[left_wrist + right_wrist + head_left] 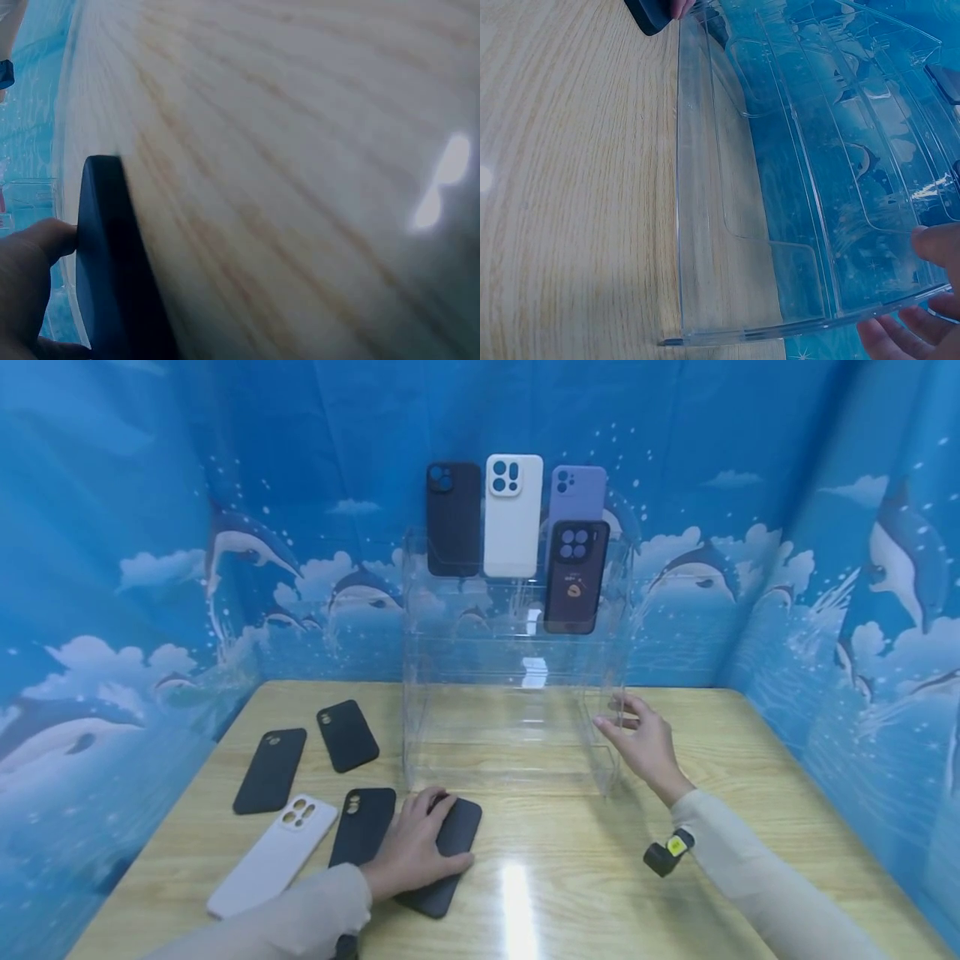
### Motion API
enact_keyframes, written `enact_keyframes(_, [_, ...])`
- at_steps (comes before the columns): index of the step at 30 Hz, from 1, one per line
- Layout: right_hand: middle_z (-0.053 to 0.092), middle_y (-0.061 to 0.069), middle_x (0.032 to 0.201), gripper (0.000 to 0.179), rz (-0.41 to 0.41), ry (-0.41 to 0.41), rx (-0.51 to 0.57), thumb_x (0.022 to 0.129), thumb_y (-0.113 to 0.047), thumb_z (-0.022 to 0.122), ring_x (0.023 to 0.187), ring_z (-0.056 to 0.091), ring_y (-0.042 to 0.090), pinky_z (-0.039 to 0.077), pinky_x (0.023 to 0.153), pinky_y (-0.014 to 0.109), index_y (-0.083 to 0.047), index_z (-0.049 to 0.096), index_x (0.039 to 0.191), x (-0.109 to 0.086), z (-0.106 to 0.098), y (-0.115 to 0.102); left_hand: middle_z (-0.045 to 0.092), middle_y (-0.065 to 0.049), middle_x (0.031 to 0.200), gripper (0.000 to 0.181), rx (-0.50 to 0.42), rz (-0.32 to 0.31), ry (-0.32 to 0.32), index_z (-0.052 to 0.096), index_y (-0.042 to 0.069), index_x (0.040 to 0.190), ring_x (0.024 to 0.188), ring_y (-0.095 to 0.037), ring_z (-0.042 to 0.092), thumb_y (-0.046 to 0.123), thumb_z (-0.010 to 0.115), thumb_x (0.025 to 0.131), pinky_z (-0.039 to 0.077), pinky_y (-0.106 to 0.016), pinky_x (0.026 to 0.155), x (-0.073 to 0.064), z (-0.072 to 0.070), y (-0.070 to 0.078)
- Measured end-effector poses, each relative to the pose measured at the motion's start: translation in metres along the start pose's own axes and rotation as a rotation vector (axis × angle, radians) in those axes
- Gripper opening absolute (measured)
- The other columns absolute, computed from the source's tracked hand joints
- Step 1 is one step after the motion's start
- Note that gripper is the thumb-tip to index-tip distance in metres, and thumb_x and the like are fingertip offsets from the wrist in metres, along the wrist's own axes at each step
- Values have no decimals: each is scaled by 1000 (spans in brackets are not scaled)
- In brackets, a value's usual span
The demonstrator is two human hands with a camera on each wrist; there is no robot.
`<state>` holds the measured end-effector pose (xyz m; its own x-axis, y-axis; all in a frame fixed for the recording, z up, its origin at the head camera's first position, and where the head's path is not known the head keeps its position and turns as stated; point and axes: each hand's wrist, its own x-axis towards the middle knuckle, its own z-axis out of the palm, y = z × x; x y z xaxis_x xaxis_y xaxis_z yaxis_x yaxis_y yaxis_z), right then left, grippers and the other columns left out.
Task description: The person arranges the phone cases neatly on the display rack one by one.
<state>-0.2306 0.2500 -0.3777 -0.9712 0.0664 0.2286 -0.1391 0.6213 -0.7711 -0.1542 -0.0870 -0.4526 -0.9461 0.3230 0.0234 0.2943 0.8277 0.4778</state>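
Note:
In the head view my left hand (pixel 412 852) lies over a black phone case (pixel 459 827) on the table, its thumb at the case's right edge and its fingers at the upper end. The left wrist view shows that case (pixel 101 247) edge-on with a fingertip against it. My right hand (pixel 643 745) holds the right side panel of a clear tiered display stand (pixel 510 714). In the right wrist view, my right thumb is inside the stand's panel (pixel 855 311) and the fingers are outside. Another black case (pixel 363 827) lies beside my left hand, partly covered by it.
A white case (pixel 273 860) and two black cases (pixel 272 772) (pixel 348 737) lie at the table's left. On the stand's upper tiers stand a black case (pixel 453 522), a white case (pixel 513 518), a purple case (pixel 577 497) and a dark case (pixel 576 581). A dolphin-print curtain (pixel 352 435) surrounds the table.

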Motion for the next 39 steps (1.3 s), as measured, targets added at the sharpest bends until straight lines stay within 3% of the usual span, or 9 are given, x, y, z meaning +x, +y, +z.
enact_keyframes(7, [52,21,135,59,15,-10,0,93,-32,64,115,56,42,54,87,50,-3,44,140,0,-1,-1,34,-18,144,87,39,3,-13,47,11,141,125,-37,38,56,74,72,45,-55,93,1,1,2])
enact_keyframes(15, [50,22,136,61,21,-15,2,93,-34,63,116,56,42,53,88,50,-3,43,141,0,0,0,43,-20,133,86,-1,-6,49,47,3,140,118,-33,41,42,76,68,47,-45,89,2,3,4])
enact_keyframes(25, [52,20,135,61,25,-9,3,93,-32,64,116,56,41,54,87,50,-3,43,141,0,0,0,45,-18,133,97,-74,0,1,39,-1,144,118,-31,43,37,79,65,47,-46,94,-4,-2,6])
enact_keyframes(29, [52,20,135,61,24,-8,1,92,-33,64,116,56,41,54,87,50,-3,43,141,0,0,0,47,-18,131,95,-111,30,-3,39,-2,143,114,-28,44,35,79,65,49,-42,86,-6,-13,12])
enact_keyframes(34, [52,20,136,62,28,-10,4,92,-34,65,116,56,41,54,87,49,-3,43,142,0,-1,-1,45,-17,131,92,-183,39,0,38,0,144,103,-24,47,30,80,68,48,-34,72,-3,-36,25])
enact_keyframes(39, [51,20,136,63,27,-14,12,92,-35,64,116,56,42,54,88,49,-4,43,142,0,-1,-1,41,-14,138,94,-242,16,21,31,9,150,108,-26,49,31,80,73,49,-36,74,8,-66,42])
